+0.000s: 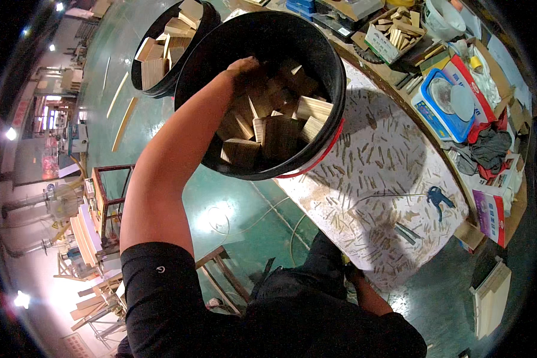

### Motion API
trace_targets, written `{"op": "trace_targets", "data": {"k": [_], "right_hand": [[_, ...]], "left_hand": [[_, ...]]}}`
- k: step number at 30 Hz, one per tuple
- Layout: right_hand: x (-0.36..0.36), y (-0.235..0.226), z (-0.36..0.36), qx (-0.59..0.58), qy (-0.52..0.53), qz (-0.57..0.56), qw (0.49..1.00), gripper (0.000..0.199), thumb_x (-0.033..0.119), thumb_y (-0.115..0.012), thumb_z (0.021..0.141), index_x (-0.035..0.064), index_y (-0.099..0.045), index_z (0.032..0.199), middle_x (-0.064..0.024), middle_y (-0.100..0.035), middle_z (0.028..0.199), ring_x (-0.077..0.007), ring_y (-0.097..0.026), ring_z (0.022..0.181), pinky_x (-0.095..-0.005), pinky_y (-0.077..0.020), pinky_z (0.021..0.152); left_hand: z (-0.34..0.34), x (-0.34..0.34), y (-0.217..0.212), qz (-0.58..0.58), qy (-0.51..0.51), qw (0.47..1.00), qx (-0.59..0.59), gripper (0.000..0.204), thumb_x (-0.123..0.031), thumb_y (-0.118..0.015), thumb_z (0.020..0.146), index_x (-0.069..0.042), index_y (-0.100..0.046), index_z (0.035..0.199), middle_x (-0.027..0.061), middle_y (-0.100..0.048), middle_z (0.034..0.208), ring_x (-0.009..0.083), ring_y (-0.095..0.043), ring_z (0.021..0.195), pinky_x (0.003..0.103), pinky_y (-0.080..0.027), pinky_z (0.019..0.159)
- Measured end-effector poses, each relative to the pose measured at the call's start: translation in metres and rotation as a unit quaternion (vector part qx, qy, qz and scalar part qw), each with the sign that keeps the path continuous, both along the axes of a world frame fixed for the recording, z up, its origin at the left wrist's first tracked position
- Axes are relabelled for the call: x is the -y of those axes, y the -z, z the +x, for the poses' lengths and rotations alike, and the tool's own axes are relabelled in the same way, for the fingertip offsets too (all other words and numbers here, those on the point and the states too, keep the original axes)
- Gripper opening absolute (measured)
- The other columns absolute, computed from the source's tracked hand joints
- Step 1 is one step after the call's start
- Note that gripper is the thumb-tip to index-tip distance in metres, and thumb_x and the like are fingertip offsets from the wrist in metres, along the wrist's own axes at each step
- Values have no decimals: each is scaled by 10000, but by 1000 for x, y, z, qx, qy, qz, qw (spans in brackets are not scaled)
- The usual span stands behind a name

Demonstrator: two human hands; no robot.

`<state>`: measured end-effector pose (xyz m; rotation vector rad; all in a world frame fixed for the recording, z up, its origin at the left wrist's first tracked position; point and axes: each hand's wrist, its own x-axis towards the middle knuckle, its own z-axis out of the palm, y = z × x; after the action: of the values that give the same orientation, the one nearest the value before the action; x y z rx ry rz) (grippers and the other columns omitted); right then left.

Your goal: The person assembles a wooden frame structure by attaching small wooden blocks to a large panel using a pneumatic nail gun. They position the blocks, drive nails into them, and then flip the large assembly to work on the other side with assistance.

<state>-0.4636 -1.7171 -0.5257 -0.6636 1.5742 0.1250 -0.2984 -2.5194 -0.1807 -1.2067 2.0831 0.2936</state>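
Wood blocks [277,132], squarish, striped grain, heaped inside round black plastic bucket [238,42], just below left hand [244,65]. Left hand inside bucket; fingers shadowed, can't tell grip. Right hand [354,275] low, by desk [307,203] edge, dark, can't tell grip. Desk ahead of it: pale, flat, strewn with slim brown slivers [392,182], plus blue air gun [439,200], thin nozzle. Second bucket [136,68] beyond left hand.

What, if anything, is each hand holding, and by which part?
It cannot be told: the left hand is inside the black bucket of wooden blocks, partly lost in shadow; the right hand, by the tabletop, is too dark.
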Motion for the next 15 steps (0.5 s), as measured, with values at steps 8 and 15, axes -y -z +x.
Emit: {"op": "trace_targets", "data": {"k": [8, 15], "right_hand": [[0, 8, -3, 5, -10, 2, 1000, 630, 178, -806, 824, 97, -494, 1366, -186, -625, 1231, -388, -660, 998, -498, -541, 870], [-13, 11, -14, -14, -71, -24, 997, 556, 207, -798, 821, 74, -536, 1294, -172, -647, 1160, -371, -663, 958, -491, -539, 839]], "left_hand": [[-11, -17, 0, -181, 81, 979, 48, 542, -369, -615, 956, -94, -570, 1420, 118, -614, 1380, 292, -591, 1274, 427, -539, 993], [28, -82, -98, -262, 138, 944, -146, 680, -302, -798, 849, -91, -519, 1432, 196, -666, 1153, 418, -660, 1076, 470, -573, 925]]}}
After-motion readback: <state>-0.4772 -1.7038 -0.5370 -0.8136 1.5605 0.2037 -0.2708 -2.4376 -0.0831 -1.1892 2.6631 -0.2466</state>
